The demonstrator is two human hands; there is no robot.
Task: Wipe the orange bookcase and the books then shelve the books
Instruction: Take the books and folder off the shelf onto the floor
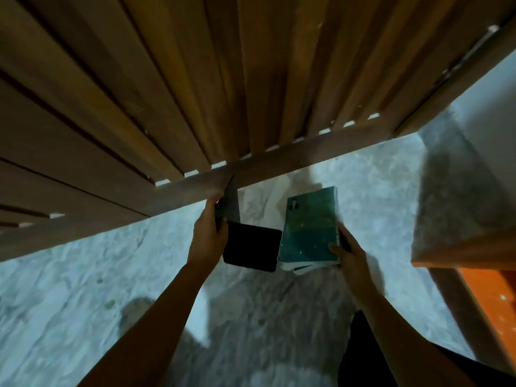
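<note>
While we stand over the pale mottled floor (69,275), our left hand (208,233) clasps a dark book (251,247) together with a thin grey one (230,205) whose top corner reaches the wooden slatted frame (167,107) ahead, and our right hand (350,255) grips the lower right corner of a teal book (310,227), fingers wrapped round its edge. Both hands are closed on books, held apart from each other above the floor. We judge that we are gathering books, with wiping or shelving not yet begun; no cloth is in view. The teal book's long axis runs away from us, tilted a little to the right, cover up. The dark book lies broader across, its near corner dipping down. The orange bookcase (491,297) shows only at the lower right edge, so the next move calls for turning right toward it.
</note>
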